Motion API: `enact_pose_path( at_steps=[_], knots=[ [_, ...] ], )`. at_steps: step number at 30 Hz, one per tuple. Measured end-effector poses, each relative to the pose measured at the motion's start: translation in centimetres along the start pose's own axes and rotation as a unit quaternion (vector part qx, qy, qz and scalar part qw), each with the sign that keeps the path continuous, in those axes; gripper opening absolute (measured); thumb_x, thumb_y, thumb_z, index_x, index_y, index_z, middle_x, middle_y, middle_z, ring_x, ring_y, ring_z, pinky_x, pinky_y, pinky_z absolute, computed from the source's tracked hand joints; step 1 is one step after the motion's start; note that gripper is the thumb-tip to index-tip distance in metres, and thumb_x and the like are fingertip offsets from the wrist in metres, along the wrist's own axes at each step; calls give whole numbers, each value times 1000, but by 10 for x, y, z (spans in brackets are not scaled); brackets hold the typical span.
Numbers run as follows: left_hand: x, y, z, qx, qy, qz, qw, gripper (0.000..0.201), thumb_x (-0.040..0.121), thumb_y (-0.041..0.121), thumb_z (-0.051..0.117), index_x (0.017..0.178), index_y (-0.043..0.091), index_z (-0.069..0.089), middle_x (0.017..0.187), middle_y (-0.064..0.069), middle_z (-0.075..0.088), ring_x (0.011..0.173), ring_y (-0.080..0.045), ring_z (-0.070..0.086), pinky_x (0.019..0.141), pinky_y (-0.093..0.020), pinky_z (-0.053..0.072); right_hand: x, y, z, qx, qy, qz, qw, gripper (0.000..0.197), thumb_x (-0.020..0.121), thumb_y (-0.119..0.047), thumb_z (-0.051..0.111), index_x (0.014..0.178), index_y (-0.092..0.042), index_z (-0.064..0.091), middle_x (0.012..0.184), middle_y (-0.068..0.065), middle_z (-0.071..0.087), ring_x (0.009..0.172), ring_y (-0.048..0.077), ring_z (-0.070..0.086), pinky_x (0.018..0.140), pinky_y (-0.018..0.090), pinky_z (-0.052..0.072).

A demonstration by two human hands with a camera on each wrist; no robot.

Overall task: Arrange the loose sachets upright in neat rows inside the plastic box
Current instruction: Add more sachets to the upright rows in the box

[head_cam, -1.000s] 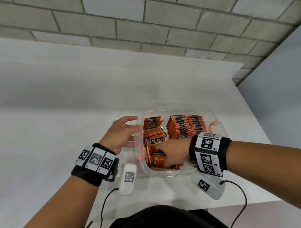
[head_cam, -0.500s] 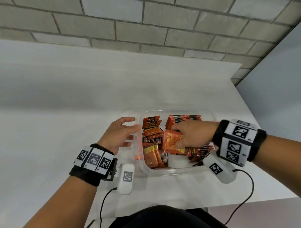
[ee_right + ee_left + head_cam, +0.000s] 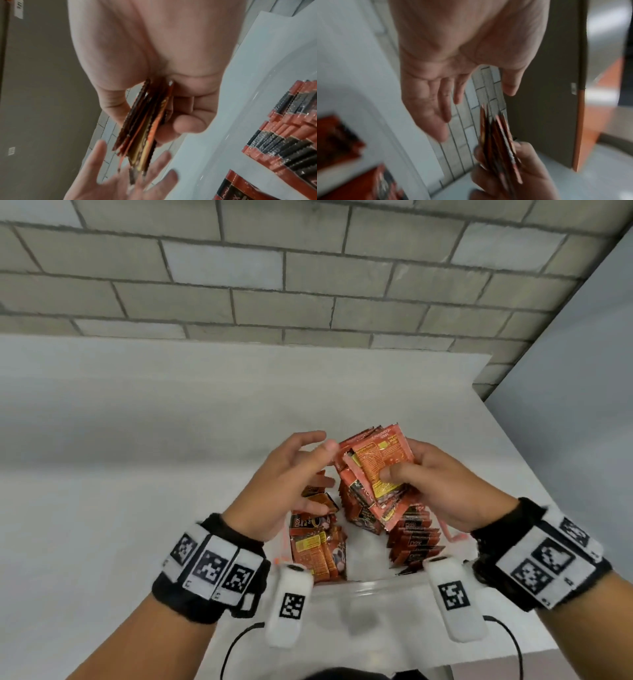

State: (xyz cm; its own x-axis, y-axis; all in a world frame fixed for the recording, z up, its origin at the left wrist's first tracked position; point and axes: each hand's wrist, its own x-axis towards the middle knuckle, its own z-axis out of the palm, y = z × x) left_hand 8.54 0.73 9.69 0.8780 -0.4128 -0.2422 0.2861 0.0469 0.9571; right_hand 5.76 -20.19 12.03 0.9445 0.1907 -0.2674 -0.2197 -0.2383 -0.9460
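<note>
Fingers of the left hand (image 3: 287,484) are spreading open just beside a stack (image 3: 373,474), which the right hand (image 3: 442,484) is gripping above the box (image 3: 359,587). Sachets (image 3: 416,539) are standing in a row at its right side.

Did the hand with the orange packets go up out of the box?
Yes. The right hand was down inside the plastic box a second ago; now it grips a bunch of sachets above the box's far side.

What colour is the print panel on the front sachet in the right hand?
Yellow, on an orange-red sachet gripped by the right hand. The head view shows it best.
</note>
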Motion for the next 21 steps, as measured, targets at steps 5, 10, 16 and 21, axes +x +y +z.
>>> enact_pose_path(
  at_steps=[5,10,16,21],
  knots=[
    [18,-10,31,-192,-165,-94,963,33,81,37,61,109,22,70,116,-14,67,108,-37,63,84,-62,51,0,4,13,35,25,-40,998,25,83,-13,59,106,-21,63,95,-2,73,88,15,69,78,28,53],
    [23,-30,50,-280,-181,-98,938,26,82,17,57,102,11,72,106,-18,66,94,-31,66,79,-55,53,-3,16,22,-42,64,-57,995,27,87,-12,58,104,-34,59,98,-4,70,91,14,68,79,36,56],
    [28,-38,50,-264,-165,-101,945,27,82,10,56,106,-1,63,102,-24,66,85,-37,68,63,-41,59,-8,28,8,-95,113,-41,988,64,74,-49,69,132,-43,41,128,-9,43,118,11,51,84,36,56],
    [28,-41,46,-307,-180,-101,929,27,82,18,58,103,9,74,108,-21,67,90,-37,68,65,-41,59,-13,30,6,-34,107,-41,993,70,70,-41,69,135,-29,44,116,-8,61,95,5,65,65,21,55]
  ],
)
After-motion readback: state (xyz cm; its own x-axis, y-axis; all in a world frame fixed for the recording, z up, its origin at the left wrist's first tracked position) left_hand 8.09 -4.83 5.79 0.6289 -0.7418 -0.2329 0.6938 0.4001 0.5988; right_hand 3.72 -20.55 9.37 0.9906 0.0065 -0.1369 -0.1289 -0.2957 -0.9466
